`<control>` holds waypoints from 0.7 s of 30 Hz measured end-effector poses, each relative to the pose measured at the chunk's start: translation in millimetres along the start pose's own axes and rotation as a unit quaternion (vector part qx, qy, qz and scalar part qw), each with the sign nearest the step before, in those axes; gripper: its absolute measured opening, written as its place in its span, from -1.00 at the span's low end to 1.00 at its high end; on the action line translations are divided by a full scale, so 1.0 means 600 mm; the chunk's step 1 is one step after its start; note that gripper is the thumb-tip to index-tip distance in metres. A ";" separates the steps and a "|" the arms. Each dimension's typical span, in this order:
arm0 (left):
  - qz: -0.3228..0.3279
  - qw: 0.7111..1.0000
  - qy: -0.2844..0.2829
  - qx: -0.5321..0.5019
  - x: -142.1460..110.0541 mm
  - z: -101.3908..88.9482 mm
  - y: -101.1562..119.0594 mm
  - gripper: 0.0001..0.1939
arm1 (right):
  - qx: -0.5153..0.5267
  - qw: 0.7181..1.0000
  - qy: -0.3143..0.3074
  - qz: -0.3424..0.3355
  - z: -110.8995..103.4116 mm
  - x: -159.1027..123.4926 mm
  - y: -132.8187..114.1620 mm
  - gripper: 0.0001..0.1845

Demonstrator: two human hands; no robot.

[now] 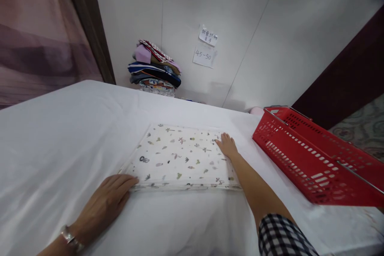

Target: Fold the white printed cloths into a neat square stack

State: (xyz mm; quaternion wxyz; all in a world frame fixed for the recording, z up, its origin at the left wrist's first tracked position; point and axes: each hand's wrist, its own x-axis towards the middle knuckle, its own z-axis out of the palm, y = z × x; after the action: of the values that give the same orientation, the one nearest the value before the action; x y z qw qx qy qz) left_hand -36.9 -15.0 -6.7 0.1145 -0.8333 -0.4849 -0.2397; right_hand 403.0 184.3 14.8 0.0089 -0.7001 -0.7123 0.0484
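Observation:
A white cloth (pixel 177 156) printed with small plants and shapes lies folded into a flat rectangle on the white-covered surface, several layers showing along its near edge. My left hand (pixel 115 190) rests palm down at its near left corner, fingers stretched out and fingertips touching the fabric. At the right edge, toward the far corner, my right hand (pixel 228 145) lies flat on the cloth with its fingers extended. Neither hand is wrapped around anything. A bracelet (pixel 70 238) circles my left wrist, and a checked sleeve (pixel 282 236) covers part of my right arm.
A red plastic basket (pixel 300 160) with metal handles stands to the right on the white sheet (pixel 60 140). Folded clothes (pixel 156 68) are stacked at the back against the wall. Two paper notes (pixel 205 55) hang there. A pink curtain (pixel 42 28) hangs at far left.

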 end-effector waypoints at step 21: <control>-0.050 0.996 -0.066 -0.026 0.024 -0.013 0.020 -0.68 | 0.236 0.965 0.093 -0.069 -0.012 -0.221 0.088 -0.47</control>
State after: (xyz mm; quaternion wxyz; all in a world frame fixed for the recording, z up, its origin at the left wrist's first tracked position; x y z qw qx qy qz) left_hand -22.6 -13.2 7.7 0.0486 -0.8249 -0.5259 -0.2015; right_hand 458.8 53.4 24.9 0.2432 -0.6291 -0.7231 0.1491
